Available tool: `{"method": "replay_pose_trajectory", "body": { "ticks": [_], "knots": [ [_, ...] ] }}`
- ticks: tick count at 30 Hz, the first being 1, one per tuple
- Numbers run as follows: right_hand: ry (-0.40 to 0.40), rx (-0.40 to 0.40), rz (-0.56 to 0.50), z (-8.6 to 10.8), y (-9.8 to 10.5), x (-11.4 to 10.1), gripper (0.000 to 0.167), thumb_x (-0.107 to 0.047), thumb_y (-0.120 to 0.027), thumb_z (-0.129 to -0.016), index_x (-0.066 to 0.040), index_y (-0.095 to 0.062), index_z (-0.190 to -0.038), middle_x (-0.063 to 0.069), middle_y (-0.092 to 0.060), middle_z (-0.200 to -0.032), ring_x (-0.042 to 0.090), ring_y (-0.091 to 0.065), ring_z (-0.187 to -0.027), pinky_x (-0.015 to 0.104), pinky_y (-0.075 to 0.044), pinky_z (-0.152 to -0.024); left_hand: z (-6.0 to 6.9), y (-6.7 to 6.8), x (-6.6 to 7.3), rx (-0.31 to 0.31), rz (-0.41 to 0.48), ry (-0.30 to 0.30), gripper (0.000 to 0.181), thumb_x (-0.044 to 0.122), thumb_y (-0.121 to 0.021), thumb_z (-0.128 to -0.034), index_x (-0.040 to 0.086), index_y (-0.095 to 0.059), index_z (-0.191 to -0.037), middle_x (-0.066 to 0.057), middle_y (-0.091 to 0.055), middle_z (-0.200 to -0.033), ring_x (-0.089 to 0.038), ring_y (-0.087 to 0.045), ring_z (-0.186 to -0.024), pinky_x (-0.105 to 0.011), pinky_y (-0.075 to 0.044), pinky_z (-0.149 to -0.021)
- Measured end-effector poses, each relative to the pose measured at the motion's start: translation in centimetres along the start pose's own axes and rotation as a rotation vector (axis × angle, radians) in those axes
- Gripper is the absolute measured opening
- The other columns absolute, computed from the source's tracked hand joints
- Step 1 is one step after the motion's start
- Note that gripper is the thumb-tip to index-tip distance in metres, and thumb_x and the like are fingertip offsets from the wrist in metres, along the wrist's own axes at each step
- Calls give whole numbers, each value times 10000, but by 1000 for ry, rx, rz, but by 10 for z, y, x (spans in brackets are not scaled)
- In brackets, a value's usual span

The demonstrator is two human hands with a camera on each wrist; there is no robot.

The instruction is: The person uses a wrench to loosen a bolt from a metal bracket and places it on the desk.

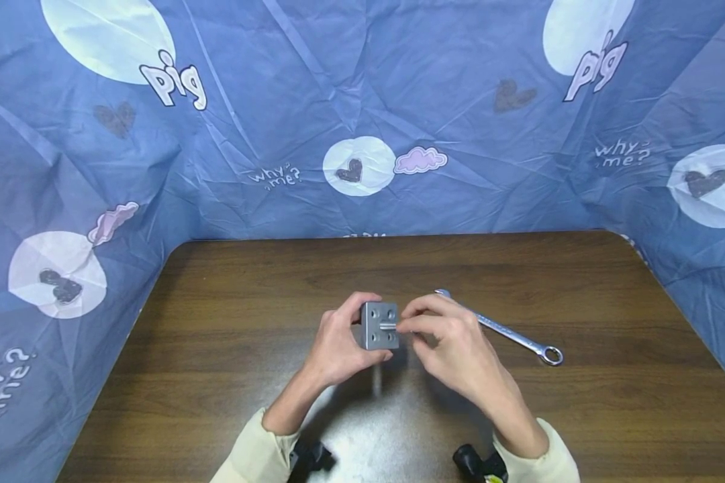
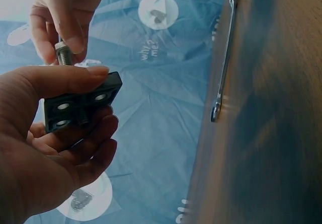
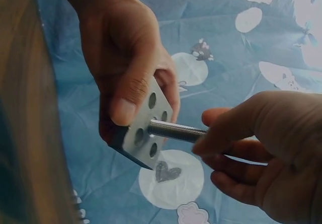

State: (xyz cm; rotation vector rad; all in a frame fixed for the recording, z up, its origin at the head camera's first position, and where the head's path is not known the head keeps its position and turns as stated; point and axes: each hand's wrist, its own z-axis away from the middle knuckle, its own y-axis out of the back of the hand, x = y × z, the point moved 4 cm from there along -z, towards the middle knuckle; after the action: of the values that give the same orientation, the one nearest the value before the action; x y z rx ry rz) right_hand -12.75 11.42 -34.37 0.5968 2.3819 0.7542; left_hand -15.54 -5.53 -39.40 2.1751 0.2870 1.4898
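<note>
My left hand (image 1: 342, 341) grips a square grey metal plate (image 1: 370, 327) by its edges, thumb on one side and fingers on the other. Several round holes pierce the plate near its corners. From the middle of its face a threaded metal rod (image 3: 176, 131) sticks out towards my right hand (image 1: 459, 342). The thumb and fingers of that hand pinch the rod's outer end, which is partly hidden by them in the right wrist view. In the left wrist view the thread (image 2: 64, 56) shows between the two hands, and the rod's other end shows on the plate's far side.
A combination wrench (image 1: 513, 335) lies slantwise on the brown wooden table (image 1: 248, 288), to the right of and beyond my right hand. Blue printed cloth (image 1: 362, 80) hangs behind the table and along its sides.
</note>
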Motion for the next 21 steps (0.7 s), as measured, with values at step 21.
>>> {"method": "replay_pose_trajectory", "body": {
  "ticks": [21],
  "knots": [
    [-306,-118,115,0,5,8,290,-316,-824,-804,-128,-737,-1007,-31,-723,-828,86,-663,-736,278,-521,-638,0,1,1,2,5,5,730,16,-913,-544,70,-600,-1202,-124,-786,-928,-271,-756,-882,-489,-568,-815]
  ]
}}
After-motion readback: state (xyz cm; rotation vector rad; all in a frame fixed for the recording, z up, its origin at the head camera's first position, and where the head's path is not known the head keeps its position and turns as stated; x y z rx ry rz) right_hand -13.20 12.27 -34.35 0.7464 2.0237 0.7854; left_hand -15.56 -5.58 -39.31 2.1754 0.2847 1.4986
